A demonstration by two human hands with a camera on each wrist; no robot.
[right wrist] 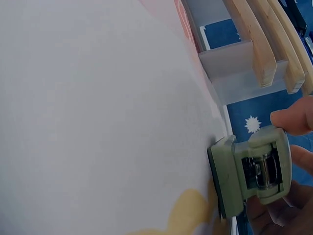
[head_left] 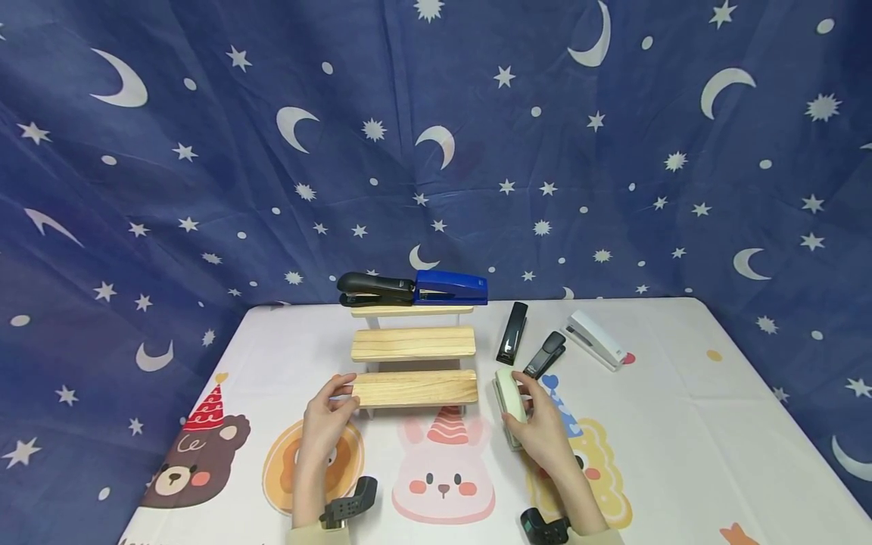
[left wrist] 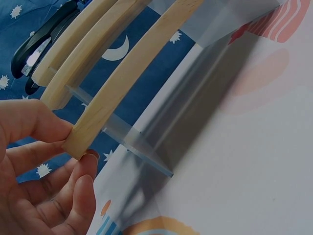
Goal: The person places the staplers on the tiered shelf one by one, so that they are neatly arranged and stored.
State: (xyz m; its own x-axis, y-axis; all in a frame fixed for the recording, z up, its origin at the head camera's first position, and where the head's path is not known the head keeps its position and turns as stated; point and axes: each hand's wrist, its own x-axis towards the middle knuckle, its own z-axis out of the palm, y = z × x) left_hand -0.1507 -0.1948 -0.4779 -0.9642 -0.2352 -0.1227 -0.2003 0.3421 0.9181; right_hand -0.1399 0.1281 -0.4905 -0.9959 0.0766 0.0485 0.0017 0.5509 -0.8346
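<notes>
A three-step wooden rack [head_left: 414,388] with clear supports stands in the middle of the table. My left hand [head_left: 328,420] pinches the left end of its lowest board [left wrist: 98,117] between thumb and fingers. To the right of the rack, my right hand [head_left: 538,424] grips a pale green stapler [head_left: 509,395] by its sides, thumb on one side and fingers on the other. In the right wrist view the stapler [right wrist: 227,178] shows one end, its base at the tabletop. On the top board a black stapler [head_left: 375,289] and a blue stapler [head_left: 451,288] lie end to end.
Behind the green stapler lie a black stapler [head_left: 512,333], a smaller dark grey stapler [head_left: 545,354] and a white stapler [head_left: 594,339]. The white tablecloth [head_left: 681,424] has cartoon animals printed on it. A blue curtain [head_left: 436,113] with moons and stars hangs behind the table.
</notes>
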